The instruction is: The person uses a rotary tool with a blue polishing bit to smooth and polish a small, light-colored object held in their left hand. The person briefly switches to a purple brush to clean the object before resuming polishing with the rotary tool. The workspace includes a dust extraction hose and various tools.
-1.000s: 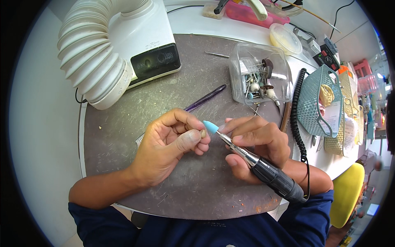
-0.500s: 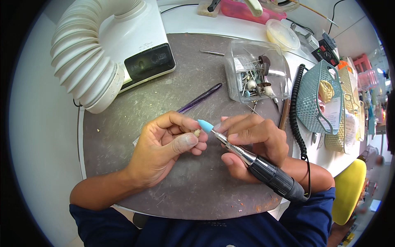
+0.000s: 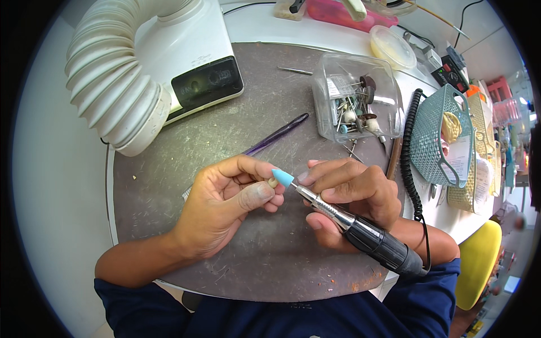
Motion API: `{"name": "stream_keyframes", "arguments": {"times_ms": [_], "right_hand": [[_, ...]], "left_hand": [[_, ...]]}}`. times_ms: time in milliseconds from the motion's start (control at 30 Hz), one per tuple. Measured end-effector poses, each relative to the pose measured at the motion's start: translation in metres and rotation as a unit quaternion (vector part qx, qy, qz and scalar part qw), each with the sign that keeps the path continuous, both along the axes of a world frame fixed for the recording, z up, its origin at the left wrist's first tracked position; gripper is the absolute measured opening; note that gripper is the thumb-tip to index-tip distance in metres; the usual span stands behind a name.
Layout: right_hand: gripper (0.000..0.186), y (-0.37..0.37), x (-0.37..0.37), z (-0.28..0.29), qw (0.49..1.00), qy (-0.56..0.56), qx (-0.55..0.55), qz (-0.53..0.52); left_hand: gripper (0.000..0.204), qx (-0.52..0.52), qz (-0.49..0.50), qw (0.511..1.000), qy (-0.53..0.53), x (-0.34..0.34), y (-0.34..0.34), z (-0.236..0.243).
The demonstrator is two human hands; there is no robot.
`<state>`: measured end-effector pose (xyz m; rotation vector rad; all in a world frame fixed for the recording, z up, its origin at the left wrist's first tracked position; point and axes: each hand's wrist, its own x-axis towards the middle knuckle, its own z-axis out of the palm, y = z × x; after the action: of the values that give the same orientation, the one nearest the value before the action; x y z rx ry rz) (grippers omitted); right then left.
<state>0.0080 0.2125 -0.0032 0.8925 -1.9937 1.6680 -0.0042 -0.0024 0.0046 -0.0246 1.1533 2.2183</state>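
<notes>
My left hand (image 3: 225, 203) pinches a small cream tooth-shaped piece (image 3: 273, 182) between thumb and fingertips. A rotary handpiece (image 3: 365, 232) with a black body and silver nose lies in my right hand (image 3: 360, 194), its fingers wrapped round the front part. Fitted in its nose is a pale blue cone-shaped polishing tip (image 3: 283, 178). The cone's side meets or nearly meets the cream piece; I cannot tell if they touch. Both hands are held over the middle of the brown work board (image 3: 186, 152). My left fingers hide part of the cream piece.
A purple pen-like tool (image 3: 276, 134) lies beyond my left hand. Farther right stands a clear box (image 3: 324, 112) of burs and polishing wheels. A white machine with a ribbed hose (image 3: 121, 84) fills the far left. A coiled black cord (image 3: 407, 152) and blue basket (image 3: 439, 143) flank the right side.
The cream piece is turned a little in my left fingers. My right hand and the handpiece have shifted slightly right, and the blue cone now sits closer against the piece.
</notes>
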Motion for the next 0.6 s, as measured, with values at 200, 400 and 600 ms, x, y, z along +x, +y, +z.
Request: {"name": "stream_keyframes", "arguments": {"times_ms": [200,400,600], "right_hand": [[0.038,0.007,-0.0016,0.0048,0.994,0.029,0.097,0.051],[0.037,0.0059,-0.0033,0.0003,0.997,0.026,0.075,0.026],[0.039,0.0068,-0.0031,0.0024,0.994,0.036,0.093,0.034]], "left_hand": [[0.018,-0.018,-0.003,1.0,-0.013,-0.0013,0.0005,0.0037],[0.016,-0.006,0.005,1.0,-0.008,0.0006,0.0002,-0.002],[0.015,-0.025,0.002,1.0,-0.008,-0.0001,0.0012,0.003]]}}
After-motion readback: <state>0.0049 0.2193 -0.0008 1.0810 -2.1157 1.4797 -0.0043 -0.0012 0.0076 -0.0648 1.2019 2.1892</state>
